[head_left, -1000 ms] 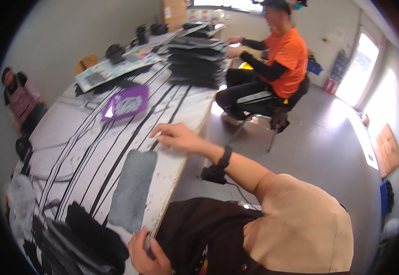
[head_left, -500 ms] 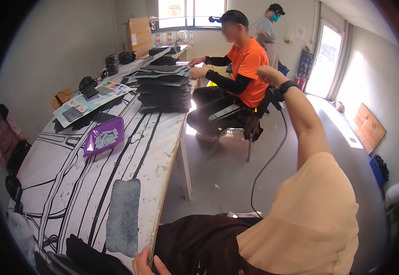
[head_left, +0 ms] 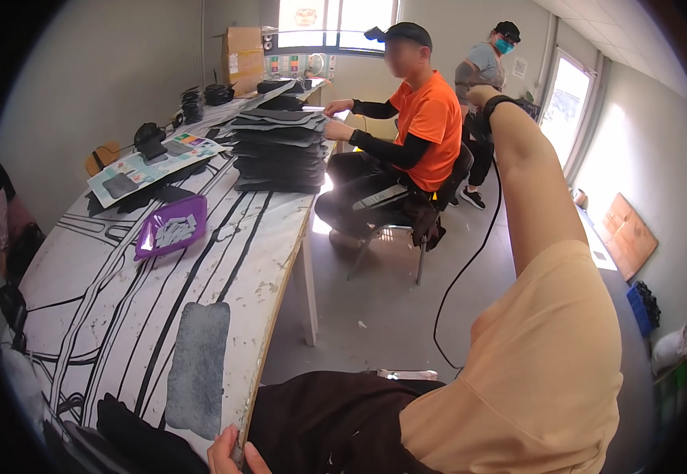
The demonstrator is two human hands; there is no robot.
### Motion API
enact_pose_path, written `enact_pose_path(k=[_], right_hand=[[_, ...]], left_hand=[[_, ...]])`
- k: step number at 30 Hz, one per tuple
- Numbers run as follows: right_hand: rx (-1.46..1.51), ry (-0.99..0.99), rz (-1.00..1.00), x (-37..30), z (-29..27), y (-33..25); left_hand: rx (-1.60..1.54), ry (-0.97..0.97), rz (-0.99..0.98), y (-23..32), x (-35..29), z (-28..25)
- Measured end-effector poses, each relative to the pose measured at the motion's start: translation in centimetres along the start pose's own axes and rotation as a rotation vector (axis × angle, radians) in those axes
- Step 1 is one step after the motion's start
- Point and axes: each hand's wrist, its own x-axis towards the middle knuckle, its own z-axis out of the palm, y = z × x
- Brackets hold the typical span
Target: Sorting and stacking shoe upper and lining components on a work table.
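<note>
My left hand (head_left: 233, 453) rests at the table's near edge, fingers and thumb apart, holding nothing that shows. Just beyond its fingertips lies a grey rounded rectangular pad (head_left: 199, 370), flat on the table (head_left: 240, 304). Dark fabric pieces (head_left: 142, 430) lie to the left of that hand. My right arm is raised and stretched away over the floor, a black wrist strap (head_left: 501, 107) with a cable (head_left: 463, 276) around its wrist. Beyond the strap, my right hand (head_left: 481, 95) shows small and foreshortened, its fingers hidden.
A purple basket (head_left: 144, 251) of small pale pieces stands on the table, before a tall stack of dark pads (head_left: 278, 154). A seated co-worker in orange (head_left: 436, 118) handles pieces there. Another person (head_left: 485, 67) stands behind. The cable hangs beside my arm.
My right arm has stretched further up and away, its hand higher in view. The standing person has shifted right. The view has turned slightly; my left hand stays at the table edge.
</note>
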Motion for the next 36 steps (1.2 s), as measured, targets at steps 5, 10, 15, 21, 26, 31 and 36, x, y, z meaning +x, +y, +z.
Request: enact_pose_path(k=[5,10,15,21,26,31,36], right_hand=[[0.128,0.39,0.164,-12.8,-3.8,-1.9],[0.169,0.009,0.226,-17.7,-6.3,2.3],[0.276,0.215,0.297,-17.7,-4.6,4.9],[-0.031,-0.066,-0.149,-17.9,-0.8,3.8],[0.057,-0.492,-0.03,-25.5,5.7,-5.7],[0.242,-0.952,-0.149,-33.9,17.6,-14.1],[0.143,-1.186,-0.71,-41.9,18.1,-25.0]], left_hand=[[-0.048,-0.014,0.049,-3.7,-3.5,-1.8],[-0.124,-0.059,0.075,-5.2,-2.9,-1.8],[-0.145,-0.125,0.018,-4.5,-2.5,-2.3],[-0.193,-0.184,0.037,-5.0,-2.3,-3.0],[-0.226,-0.233,0.026,-5.0,-2.4,-3.3],[-0.192,-0.26,0.1,-4.7,-2.0,-3.3],[-0.213,-0.216,0.078,-4.6,-2.3,-3.5]])
